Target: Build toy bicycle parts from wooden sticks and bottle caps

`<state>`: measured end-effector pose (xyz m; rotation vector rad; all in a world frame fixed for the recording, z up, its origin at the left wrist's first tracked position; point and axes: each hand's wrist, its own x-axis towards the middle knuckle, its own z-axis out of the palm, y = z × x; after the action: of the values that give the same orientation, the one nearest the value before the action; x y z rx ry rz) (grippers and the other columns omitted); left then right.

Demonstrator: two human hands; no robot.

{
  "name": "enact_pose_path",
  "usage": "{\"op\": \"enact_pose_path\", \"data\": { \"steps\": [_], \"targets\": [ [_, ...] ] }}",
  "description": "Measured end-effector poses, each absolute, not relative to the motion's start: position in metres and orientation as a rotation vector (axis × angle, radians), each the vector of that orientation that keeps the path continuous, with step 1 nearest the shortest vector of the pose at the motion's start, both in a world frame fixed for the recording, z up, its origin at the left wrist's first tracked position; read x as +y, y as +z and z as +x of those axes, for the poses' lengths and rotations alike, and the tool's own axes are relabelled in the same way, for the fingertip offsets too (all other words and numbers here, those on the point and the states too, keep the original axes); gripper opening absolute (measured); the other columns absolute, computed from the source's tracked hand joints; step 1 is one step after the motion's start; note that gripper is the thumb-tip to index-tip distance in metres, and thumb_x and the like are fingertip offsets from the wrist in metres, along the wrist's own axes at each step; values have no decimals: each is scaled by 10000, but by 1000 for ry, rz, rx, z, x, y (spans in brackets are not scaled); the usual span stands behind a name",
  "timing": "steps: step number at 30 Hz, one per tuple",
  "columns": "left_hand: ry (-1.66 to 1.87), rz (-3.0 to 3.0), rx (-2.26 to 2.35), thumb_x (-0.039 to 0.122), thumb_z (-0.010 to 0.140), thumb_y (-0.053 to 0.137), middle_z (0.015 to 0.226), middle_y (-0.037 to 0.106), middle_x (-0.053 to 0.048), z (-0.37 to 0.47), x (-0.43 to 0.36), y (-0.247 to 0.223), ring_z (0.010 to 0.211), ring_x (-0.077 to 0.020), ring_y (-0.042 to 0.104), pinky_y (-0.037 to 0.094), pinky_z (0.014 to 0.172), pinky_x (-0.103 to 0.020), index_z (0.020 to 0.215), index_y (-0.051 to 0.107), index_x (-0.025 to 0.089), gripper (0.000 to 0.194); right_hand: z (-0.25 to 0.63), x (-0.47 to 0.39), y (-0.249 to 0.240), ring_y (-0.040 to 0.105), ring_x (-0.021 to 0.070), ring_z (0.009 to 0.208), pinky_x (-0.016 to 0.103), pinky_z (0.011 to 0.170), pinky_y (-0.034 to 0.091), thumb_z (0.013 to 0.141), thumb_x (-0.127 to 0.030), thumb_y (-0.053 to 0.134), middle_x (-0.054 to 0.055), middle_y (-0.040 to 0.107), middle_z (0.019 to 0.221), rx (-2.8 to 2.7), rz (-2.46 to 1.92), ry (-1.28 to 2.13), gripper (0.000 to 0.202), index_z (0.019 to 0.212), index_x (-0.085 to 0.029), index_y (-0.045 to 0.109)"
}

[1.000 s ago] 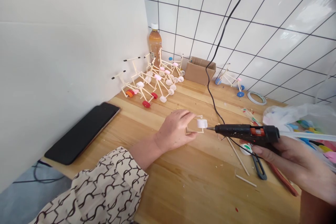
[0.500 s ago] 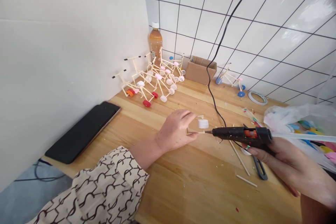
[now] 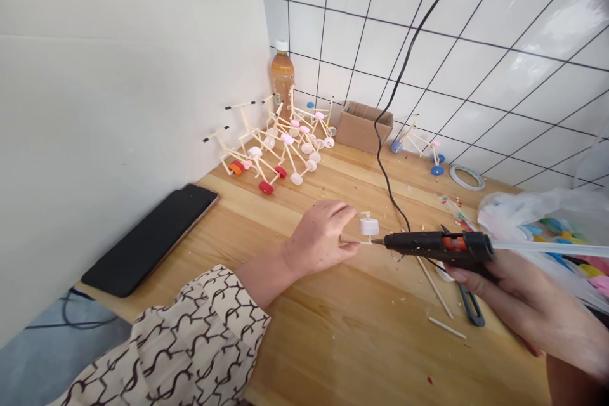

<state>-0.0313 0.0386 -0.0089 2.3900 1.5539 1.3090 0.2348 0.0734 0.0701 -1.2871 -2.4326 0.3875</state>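
Note:
Between thumb and fingers, my left hand (image 3: 320, 236) pinches a small frame of thin wooden sticks with a white bottle cap (image 3: 368, 226) set between them as a wheel. My right hand (image 3: 533, 304) is wrapped round the handle of a black hot glue gun (image 3: 435, 246). The gun's metal nozzle points left and meets the end of the lower stick, close under the cap. A long clear glue stick (image 3: 542, 246) juts from the back of the gun. Parts of the frame are hidden by my left fingers.
Several little stick tricycles with cap wheels (image 3: 287, 139) stand at the back left by a drink bottle (image 3: 282, 73). A cardboard box (image 3: 364, 128), tape roll (image 3: 467, 178) and plastic bag of caps (image 3: 523, 209) lie farther right. A black cord (image 3: 380, 146) hangs down. A phone (image 3: 152, 238) rests at left.
Both hands hold almost the same pose. The white cap and stick frame have shifted very slightly right and down, with the nozzle still at the lower stick's end.

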Motion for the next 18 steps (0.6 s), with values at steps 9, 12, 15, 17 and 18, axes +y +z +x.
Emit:
{"op": "enact_pose_path", "data": {
  "steps": [9,12,15,17,18],
  "targets": [
    [1331,2414,1545,228,687,665,924,650,-116,-31,38,-9,864,-237,618,530,763,-386,998,590,98,345,236,74,70,516,164,417,269,371,441,818,-385,525,-6,553,495,-2581,-1113,468,176,762,-242,612],
    [1336,2392,1537,233,692,659,934,649,-109,-31,38,-9,866,-232,618,531,769,-393,1009,585,117,345,235,73,71,555,169,465,266,409,470,818,-373,531,1,575,533,-2566,-1081,486,165,737,-248,599],
    [1353,2361,1528,235,690,657,949,647,-99,-31,39,-10,874,-227,619,531,777,-393,1022,580,142,353,234,73,71,531,158,437,257,382,450,812,-389,538,-5,555,507,-2540,-1088,482,199,685,-243,587],
    [1374,2353,1520,231,683,661,949,648,-100,-31,39,-11,872,-226,620,531,777,-390,1022,580,140,361,234,75,70,493,148,400,252,352,420,809,-411,533,-13,528,471,-2548,-1123,496,234,666,-238,598],
    [1383,2352,1517,231,679,664,945,648,-101,-30,39,-12,867,-226,620,532,775,-388,1019,581,136,363,235,76,69,486,148,401,251,351,415,804,-423,535,-13,528,469,-2548,-1153,510,244,665,-236,608]
  ]
}}
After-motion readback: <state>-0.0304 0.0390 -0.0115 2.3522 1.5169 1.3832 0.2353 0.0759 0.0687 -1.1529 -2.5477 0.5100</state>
